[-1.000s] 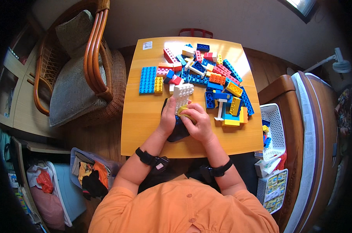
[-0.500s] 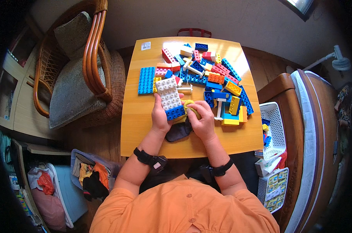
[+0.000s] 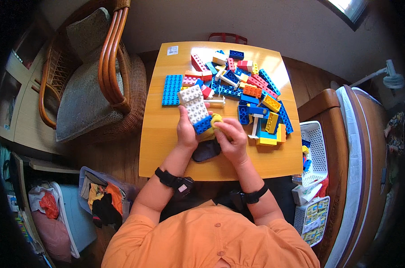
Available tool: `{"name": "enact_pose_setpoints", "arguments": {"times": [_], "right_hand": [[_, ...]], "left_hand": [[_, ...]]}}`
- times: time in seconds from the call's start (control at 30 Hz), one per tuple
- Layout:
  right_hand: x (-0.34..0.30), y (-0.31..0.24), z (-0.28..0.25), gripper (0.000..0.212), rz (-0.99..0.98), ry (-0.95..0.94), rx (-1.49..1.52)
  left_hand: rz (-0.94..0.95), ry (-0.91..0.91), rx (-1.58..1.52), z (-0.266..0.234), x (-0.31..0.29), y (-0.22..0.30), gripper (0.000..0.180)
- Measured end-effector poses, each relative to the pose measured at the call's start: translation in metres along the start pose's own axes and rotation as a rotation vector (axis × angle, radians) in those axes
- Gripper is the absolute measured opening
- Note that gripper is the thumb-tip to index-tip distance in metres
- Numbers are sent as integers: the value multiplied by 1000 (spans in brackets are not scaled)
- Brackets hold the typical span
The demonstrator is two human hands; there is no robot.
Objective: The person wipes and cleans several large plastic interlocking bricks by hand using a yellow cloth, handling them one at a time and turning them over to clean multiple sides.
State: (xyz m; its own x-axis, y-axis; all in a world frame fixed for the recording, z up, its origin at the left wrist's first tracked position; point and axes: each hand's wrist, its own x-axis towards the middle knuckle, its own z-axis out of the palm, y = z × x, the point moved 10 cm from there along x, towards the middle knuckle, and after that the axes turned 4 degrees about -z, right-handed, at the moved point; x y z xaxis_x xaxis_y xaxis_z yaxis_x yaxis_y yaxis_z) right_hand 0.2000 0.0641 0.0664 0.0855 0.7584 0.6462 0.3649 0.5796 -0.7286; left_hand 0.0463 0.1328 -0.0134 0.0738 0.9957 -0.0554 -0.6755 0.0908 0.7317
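Observation:
My left hand (image 3: 186,129) is closed around a joined block of toy building bricks (image 3: 194,105), white along most of its length with a blue brick at the near end. With its fingers pinched, my right hand (image 3: 233,139) grips a yellow cloth (image 3: 216,119) against the blue end; part of the cloth hangs under the bricks. Below the hands, a dark flat piece that looks like cloth (image 3: 206,151) lies on the table. Just beyond my left hand are a blue studded plate (image 3: 172,90) and a white post-like piece (image 3: 217,102).
Loose bricks in several colours, among them an orange brick (image 3: 252,91) and a yellow brick (image 3: 271,103), cover the far half of the wooden table (image 3: 166,156). A white basket (image 3: 318,152) with bricks stands at the right. A wicker chair (image 3: 93,98) is at the left.
The cloth has shifted a little at the blue end as my right fingers moved. The brick block is tilted slightly more. The whole view has shifted slightly.

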Motion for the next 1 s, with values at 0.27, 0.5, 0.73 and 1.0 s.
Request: {"name": "enact_pose_setpoints", "arguments": {"times": [0.27,0.5,0.73,1.0], "right_hand": [[-4,-14,29,15,-127,-207,-19],[1,12,-1,11,51,-43,-161],[-1,-22,9,19,-173,-85,13],[1,6,-6,16,-14,55,-70]], "left_hand": [[-66,-79,47,8,-5,-9,70],[-66,-62,-42,2,0,-6,67],[-83,-145,-169,14,3,-12,66],[-204,-185,-315,16,-1,-12,69]]}}
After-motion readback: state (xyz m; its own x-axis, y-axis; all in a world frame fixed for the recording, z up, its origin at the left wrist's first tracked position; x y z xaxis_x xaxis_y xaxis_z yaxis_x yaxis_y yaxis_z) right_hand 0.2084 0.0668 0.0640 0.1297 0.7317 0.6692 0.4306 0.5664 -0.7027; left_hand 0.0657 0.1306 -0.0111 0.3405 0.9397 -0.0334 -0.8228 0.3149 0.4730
